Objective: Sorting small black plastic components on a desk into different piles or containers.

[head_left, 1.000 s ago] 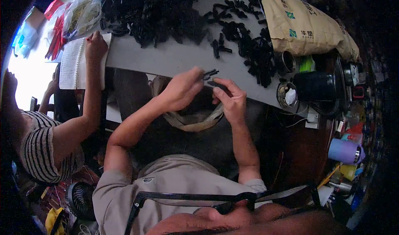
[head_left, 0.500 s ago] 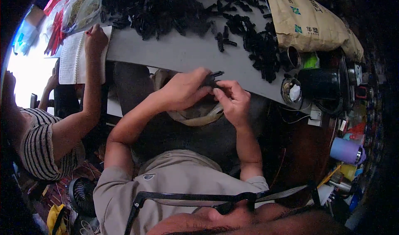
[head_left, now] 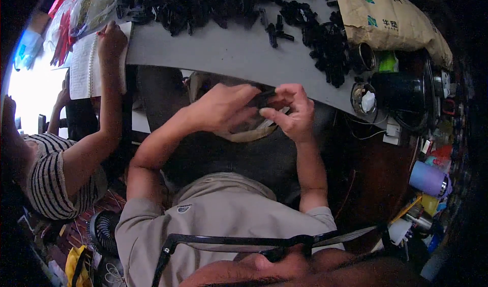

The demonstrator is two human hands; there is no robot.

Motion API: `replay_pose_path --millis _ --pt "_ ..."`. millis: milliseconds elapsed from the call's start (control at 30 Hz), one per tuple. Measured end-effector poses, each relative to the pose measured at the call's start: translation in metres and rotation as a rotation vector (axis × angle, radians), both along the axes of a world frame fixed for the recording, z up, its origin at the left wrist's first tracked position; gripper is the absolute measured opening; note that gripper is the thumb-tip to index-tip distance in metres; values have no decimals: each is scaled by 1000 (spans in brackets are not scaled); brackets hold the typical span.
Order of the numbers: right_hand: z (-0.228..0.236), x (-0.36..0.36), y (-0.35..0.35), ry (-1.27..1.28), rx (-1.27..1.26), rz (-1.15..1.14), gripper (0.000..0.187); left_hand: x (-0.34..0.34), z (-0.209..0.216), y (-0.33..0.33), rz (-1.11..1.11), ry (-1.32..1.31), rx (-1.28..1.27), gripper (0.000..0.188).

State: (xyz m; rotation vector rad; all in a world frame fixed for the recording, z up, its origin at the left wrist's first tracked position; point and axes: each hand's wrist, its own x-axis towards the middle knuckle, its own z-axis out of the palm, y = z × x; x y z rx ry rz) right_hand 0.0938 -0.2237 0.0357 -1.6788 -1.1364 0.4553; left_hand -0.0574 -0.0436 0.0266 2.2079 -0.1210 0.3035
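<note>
Between my two hands, just off the table's near edge, is a small black plastic part [head_left: 264, 98]. My left hand [head_left: 226, 106] is closed on one side of it, its fingers partly smeared by motion. From the other side my right hand [head_left: 295, 113] pinches it with thumb and forefinger. Much of the part is hidden by fingers. Below the hands shows the pale rim of a round container [head_left: 252, 134]. A large heap of black parts [head_left: 188, 7] covers the far side of the table, with a second heap [head_left: 323, 43] to the right and a few loose pieces [head_left: 277, 33] between.
At left, a co-worker's hand [head_left: 112, 40] rests on a spiral notebook [head_left: 82, 76], beside red strips [head_left: 62, 40] and a clear bag [head_left: 93, 10]. A paper sack [head_left: 401, 25], a metal tin [head_left: 364, 57], a small bowl [head_left: 358, 100] and a dark pot [head_left: 399, 94] line the right.
The black part has turned between my hands, and my right fingers have shifted over its top. The whole view has tilted slightly. The co-worker's hand stays on the notebook.
</note>
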Motion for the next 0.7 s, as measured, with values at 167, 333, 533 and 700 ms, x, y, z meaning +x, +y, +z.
replay_pose_path --millis 167,333,533,700 --pt "-4 7 10 -22 -74 162 34 -1 -13 2 -13 -66 -94 24" --pt "-14 9 5 37 -91 132 29 3 -18 7 -52 40 -136 33" --pt "-33 14 2 331 -209 109 24 14 -21 13 -80 102 -175 41" --pt "-41 23 2 28 -277 233 21 17 -14 11 -65 274 196 38"
